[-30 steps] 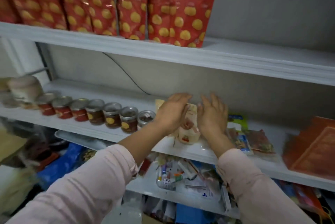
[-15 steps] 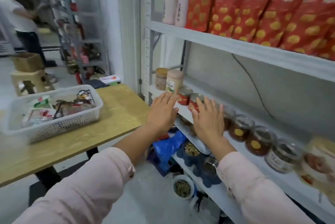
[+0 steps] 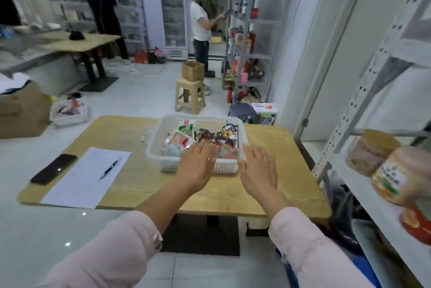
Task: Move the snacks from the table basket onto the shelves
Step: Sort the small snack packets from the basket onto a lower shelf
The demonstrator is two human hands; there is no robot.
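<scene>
A white plastic basket (image 3: 158, 138) stands on the wooden table (image 3: 140, 178), holding several snack packets (image 3: 184, 139), some red and white, some dark. My left hand (image 3: 196, 166) hovers over the basket's near rim, fingers spread, holding nothing. My right hand (image 3: 256, 169) is beside the basket's near right corner, also spread and empty. The white shelf (image 3: 363, 196) runs along the right edge, with round jars (image 3: 370, 151) on it.
A sheet of paper (image 3: 86, 175) with a pen (image 3: 109, 169) and a black phone (image 3: 54, 169) lie on the table's left part. Behind the table are a beige stool (image 3: 190, 95) with a box, another basket on the floor (image 3: 70, 113), and two people at far shelves.
My view has swung left from the shelf to the table. Both hands let go of the packet left on the shelf and moved, empty, over to the basket.
</scene>
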